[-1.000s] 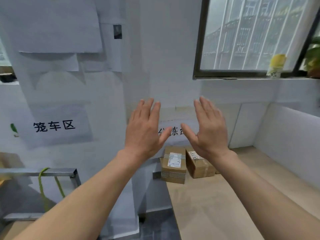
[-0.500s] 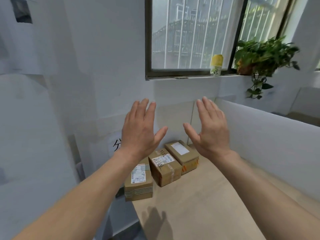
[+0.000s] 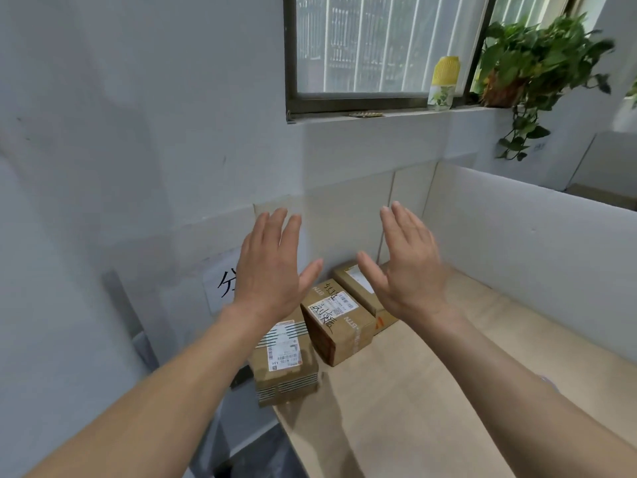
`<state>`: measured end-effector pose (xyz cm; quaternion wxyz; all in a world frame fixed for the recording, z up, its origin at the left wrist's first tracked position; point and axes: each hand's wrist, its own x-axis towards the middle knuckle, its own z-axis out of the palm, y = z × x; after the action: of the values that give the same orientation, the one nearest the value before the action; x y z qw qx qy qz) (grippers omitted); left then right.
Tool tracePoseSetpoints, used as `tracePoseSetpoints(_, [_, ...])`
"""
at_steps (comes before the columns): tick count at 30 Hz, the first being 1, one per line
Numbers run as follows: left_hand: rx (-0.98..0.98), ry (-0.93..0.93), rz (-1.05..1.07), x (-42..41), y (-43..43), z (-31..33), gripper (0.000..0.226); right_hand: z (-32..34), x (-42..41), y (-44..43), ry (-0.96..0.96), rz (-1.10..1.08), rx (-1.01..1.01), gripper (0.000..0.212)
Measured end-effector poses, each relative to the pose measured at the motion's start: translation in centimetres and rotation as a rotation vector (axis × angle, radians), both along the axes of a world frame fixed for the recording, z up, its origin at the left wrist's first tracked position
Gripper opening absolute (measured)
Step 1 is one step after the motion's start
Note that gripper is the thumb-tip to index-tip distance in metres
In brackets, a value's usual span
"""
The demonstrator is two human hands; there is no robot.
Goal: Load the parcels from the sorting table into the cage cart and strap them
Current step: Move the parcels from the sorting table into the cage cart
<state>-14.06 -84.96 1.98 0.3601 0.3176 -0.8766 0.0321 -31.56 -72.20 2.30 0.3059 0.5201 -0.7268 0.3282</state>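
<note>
Both hands had stayed raised while the view swung right over the last second, off the wall papers and onto the table [image 3: 396,408], and the boxes now sat lower and closer in the frame. The left hand [image 3: 272,270] and right hand [image 3: 410,267] hung in the air side by side, backs toward the camera, fingers straight and thumbs spread toward each other, released and holding nothing.

Three cardboard boxes stood in a row at the table's far left corner, against the wall. The near box [image 3: 286,367], with striped tape and a white label, sat at the table's left edge. The middle box [image 3: 339,322] stood just beside it on the far right, handwriting across its label. The far box [image 3: 355,281] lay behind that, partly hidden by the right thumb.

A paper sign [image 3: 224,284] hung on the wall left of the boxes. A white partition [image 3: 534,253] ran along the table's right side. Above, the window [image 3: 379,46] sill carried a yellow-capped bottle [image 3: 444,81] and a trailing plant [image 3: 531,53].
</note>
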Motion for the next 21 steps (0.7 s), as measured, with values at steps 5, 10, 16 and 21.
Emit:
tracePoseSetpoints(5, [0.101,-0.100,0.082,-1.0,-3.0,-5.1,0.074,-5.7,-1.0,-4.5,-0.099,0.108,0.092,0.071])
tracePoseSetpoints(10, [0.279,-0.267,0.186,-0.6,-4.8,-11.9,0.077,-12.9,-0.7,-8.1,-0.282,0.180,0.370,0.074])
tracePoseSetpoints(16, [0.563,-0.340,0.255,0.7,-5.3,-19.5,0.075,-20.5,0.4,-11.2,-0.433,0.285,0.776,0.054])
tracePoseSetpoints(21, [0.906,-0.290,0.257,1.8,-5.6,-23.2,0.070,-24.4,1.0,-12.4,-0.661,0.385,0.887,0.061])
